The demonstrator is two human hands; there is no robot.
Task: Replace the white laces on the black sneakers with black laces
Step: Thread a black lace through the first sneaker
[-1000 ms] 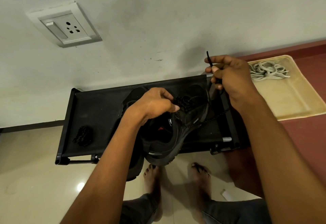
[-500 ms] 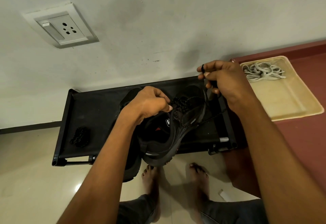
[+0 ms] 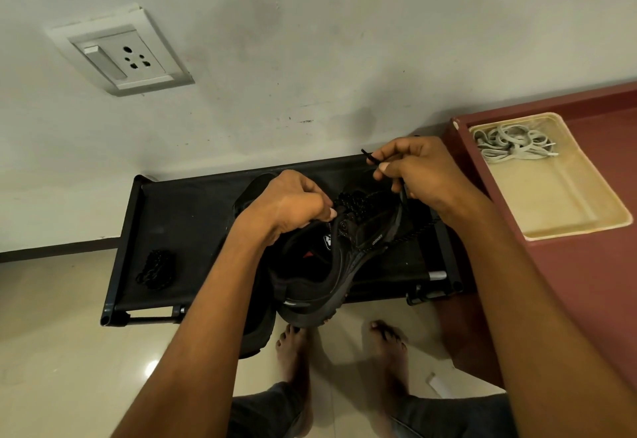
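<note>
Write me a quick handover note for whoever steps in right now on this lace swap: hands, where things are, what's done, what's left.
Left hand grips the black sneaker at its eyelets, held up over the black rack.
Right hand pinches the tip of the black lace, already partly threaded.
Second sneaker lies on the rack behind the first one; a spare black lace bundle lies at the rack's left.
White laces are out, in the cream tray.
Left: finish this lacing; whether the second sneaker is laced can't be seen.

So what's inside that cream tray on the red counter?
The cream tray holds a loose tangle of white laces in its far corner. The rest of its floor shows bare. Whether anything lies under the tangle cannot be seen, as the laces cover it.
</note>
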